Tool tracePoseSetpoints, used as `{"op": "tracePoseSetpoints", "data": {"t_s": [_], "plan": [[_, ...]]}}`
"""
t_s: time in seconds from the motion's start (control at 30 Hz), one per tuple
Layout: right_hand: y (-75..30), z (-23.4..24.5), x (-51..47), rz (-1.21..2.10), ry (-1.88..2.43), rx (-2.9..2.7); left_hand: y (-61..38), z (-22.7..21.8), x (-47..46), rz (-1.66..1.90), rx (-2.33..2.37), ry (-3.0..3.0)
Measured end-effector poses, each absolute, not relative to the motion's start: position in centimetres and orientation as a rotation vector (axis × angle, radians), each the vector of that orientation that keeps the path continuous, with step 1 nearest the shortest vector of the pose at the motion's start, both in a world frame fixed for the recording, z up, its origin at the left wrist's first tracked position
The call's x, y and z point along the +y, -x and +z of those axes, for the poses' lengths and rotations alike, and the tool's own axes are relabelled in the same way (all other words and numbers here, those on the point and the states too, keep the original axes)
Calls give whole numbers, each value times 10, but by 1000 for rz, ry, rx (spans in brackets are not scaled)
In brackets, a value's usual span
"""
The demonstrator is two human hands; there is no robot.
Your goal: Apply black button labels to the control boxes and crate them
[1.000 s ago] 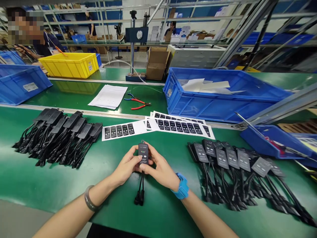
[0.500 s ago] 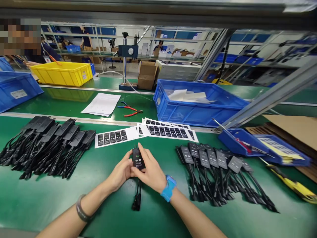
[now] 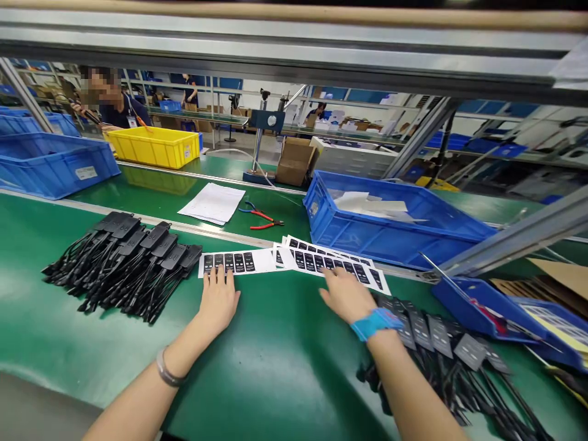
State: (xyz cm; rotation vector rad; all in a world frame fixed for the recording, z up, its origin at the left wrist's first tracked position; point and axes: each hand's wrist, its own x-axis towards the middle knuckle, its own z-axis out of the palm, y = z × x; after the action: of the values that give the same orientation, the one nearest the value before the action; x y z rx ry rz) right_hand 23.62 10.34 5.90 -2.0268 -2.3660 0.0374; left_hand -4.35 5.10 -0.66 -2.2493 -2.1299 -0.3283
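Observation:
My left hand (image 3: pixel 219 299) is open, fingers stretched out over the lower edge of a white sheet of black labels (image 3: pixel 263 258). Above more overlapping label sheets (image 3: pixel 309 261), my right hand (image 3: pixel 348 294) is open too, its fingers slightly blurred and partly covering the labels. Neither hand holds anything. Black boxes with cables (image 3: pixel 154 239), plain on top, lie in a pile left of my left hand. Under and beside my right forearm is a second group of black boxes with cables (image 3: pixel 438 335), these with labelled faces; my arm hides part of them.
Red and blue pliers (image 3: pixel 261 215) and white papers (image 3: pixel 214 203) lie behind the labels. A blue bin (image 3: pixel 395 236) with paper stands at the back right. Small blue trays (image 3: pixel 482 306) are at the right. A yellow bin (image 3: pixel 154 147) and a person (image 3: pixel 120 110) are farther left.
Both hands have come apart and moved forward to the label sheets, the right one also rightward. The labelled black box they held is no longer in them. The view has shifted left.

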Motion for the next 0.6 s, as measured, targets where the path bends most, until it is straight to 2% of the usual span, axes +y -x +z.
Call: {"op": "tracePoseSetpoints", "data": {"t_s": [0.07, 0.13, 0.3, 0.6], "plan": [[-197, 50, 122, 238, 1626, -2469, 43, -8, 52, -307, -2159, 2241], [-158, 37, 142, 305, 1479, -2489, 41, -9, 52, -313, -2159, 2251], [-106, 3, 177, 315, 1406, -2384, 39, -7, 52, -303, -2174, 2240], [-123, -18, 176, 417, 1283, -2254, 36, -4, 52, -274, -2208, 2247]]}}
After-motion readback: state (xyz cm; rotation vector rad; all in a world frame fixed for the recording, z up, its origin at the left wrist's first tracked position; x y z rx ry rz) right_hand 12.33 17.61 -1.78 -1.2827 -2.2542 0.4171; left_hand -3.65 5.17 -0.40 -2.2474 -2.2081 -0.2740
